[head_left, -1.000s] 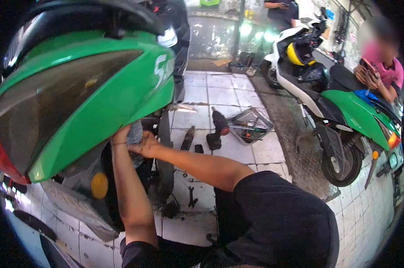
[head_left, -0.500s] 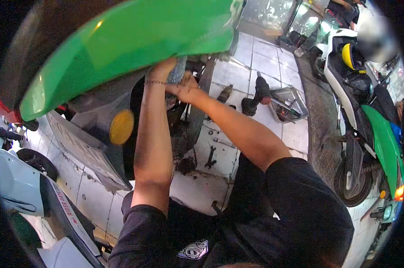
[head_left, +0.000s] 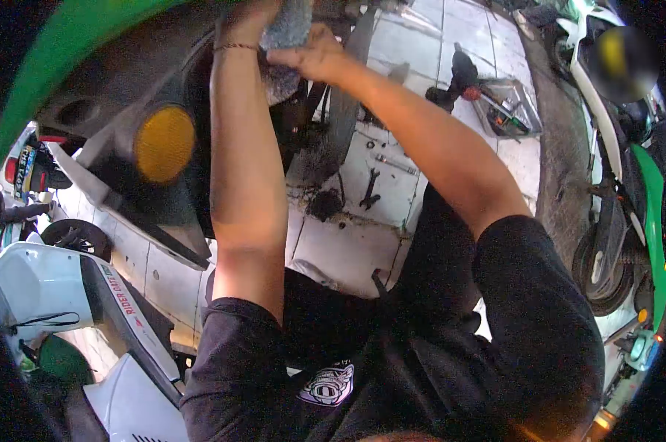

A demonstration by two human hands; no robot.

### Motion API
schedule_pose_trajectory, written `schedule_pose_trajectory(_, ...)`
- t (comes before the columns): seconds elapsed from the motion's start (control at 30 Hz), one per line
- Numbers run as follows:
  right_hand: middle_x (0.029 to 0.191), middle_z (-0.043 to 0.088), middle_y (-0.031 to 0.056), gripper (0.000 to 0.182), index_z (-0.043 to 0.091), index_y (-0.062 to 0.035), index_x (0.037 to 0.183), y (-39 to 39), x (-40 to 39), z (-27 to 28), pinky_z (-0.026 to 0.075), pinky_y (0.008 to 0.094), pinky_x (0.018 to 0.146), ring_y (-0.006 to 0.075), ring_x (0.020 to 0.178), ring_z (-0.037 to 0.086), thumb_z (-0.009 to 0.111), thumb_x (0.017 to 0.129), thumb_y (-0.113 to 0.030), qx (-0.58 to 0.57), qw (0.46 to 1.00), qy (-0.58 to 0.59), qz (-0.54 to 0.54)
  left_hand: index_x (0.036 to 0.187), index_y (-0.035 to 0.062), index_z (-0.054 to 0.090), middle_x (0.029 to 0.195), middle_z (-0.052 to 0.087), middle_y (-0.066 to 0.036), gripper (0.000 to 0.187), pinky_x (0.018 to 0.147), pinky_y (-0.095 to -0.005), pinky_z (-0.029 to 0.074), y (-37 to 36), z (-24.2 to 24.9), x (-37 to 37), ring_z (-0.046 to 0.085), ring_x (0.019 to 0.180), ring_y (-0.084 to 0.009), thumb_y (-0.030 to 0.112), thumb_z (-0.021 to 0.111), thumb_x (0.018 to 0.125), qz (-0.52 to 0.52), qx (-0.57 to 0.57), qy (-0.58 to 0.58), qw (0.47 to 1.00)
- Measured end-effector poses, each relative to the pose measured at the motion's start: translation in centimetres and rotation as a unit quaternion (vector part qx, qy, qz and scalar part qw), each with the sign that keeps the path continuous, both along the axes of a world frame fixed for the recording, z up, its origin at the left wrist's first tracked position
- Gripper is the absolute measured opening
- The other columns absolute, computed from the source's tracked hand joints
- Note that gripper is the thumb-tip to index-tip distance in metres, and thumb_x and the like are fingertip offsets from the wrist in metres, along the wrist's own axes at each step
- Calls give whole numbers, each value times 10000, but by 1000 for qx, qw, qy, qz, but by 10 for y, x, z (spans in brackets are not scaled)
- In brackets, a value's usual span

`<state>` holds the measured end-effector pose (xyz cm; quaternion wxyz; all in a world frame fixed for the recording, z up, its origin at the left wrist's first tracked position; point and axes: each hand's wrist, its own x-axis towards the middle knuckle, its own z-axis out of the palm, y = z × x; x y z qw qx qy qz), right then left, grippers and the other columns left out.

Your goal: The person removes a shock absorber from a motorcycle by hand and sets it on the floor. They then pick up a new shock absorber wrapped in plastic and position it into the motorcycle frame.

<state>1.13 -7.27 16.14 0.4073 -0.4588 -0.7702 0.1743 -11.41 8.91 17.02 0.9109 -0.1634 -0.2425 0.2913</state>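
Grey rag (head_left: 287, 29) clasped between left hand (head_left: 246, 18) and right hand (head_left: 314, 55); both hands closed on it.

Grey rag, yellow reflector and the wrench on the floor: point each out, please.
grey rag (head_left: 287, 29), head view, on its upper bunched part.
yellow reflector (head_left: 165, 144), head view, centre of the disc.
wrench (head_left: 369, 190), head view, mid-shaft.

The frame's top edge cuts off my left hand (head_left: 246, 20); the grey rag (head_left: 285, 40) hides my right hand's (head_left: 311, 55) fingertips.
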Motion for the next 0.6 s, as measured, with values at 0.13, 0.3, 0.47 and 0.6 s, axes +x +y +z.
schedule_pose_trajectory(0.13,1132,618,64,484,630,-103,1066,44,1,-44,350,353,982,254,1085,528,586,782,-493,234,955,-166,-74,1121,28,509,1134,521,-144,313,926,-358,372,-5,14,-1,459,1037,-244,244,489,895,145,300,115,936)
schedule_pose_trajectory(0.3,1133,608,108,528,629,-91,1072,40,4,-33,353,352,983,272,1072,532,601,763,-518,191,977,-91,24,1254,-7,431,1326,438,-158,430,996,-364,324,-67,52,19,421,1171,-290,256,457,916,591,474,652,-2)
schedule_pose_trajectory(0.47,710,632,154,280,686,-70,848,20,11,-15,453,390,586,210,631,580,607,810,-335,-57,995,19,80,1216,-14,464,1276,474,-172,389,972,-367,344,-60,49,11,451,1127,-306,240,448,921,613,473,622,-113)
schedule_pose_trajectory(0.6,842,630,170,356,649,-14,887,19,5,-10,457,361,656,207,753,573,592,815,-358,-51,998,-5,-23,1174,-17,496,1221,511,-190,368,940,-382,371,-66,56,13,479,1089,-315,237,468,910,624,469,604,-163)
